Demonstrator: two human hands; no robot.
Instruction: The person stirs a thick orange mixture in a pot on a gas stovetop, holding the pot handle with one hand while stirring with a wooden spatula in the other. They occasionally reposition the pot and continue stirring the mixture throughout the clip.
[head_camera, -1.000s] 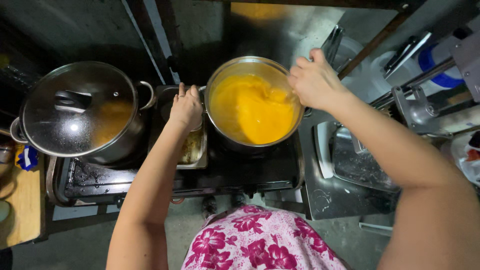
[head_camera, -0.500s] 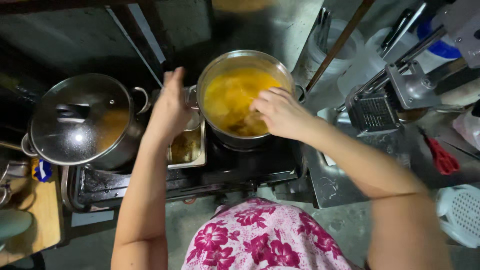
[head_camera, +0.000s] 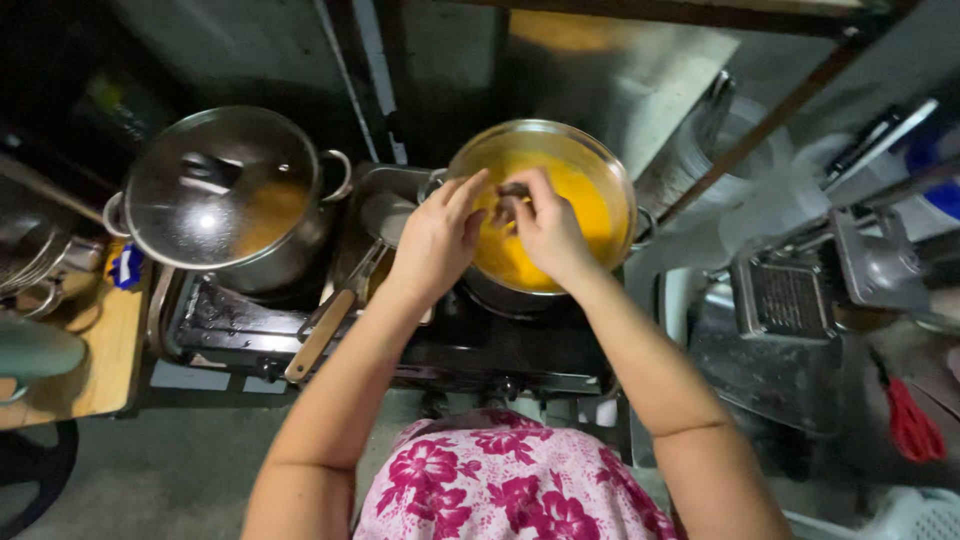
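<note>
Head view: the left hand (head_camera: 435, 240) and right hand (head_camera: 545, 225) meet over the open steel pot (head_camera: 605, 170) of orange-yellow liquid on the right burner of the stove (head_camera: 230, 325). Fingers of both hands are pinched together around a small dark item (head_camera: 513, 192); its kind cannot be told. A lidded pot (head_camera: 225, 200) stands on the left burner. A wooden-handled utensil (head_camera: 325, 330) lies between the pots.

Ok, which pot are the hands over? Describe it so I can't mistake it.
Start at the dark stove. Two steel pots sit on it; take the right-hand pot, under both hands. Unlike the lidded pot to its left, it is uncovered and full of orange-yellow liquid.
</note>
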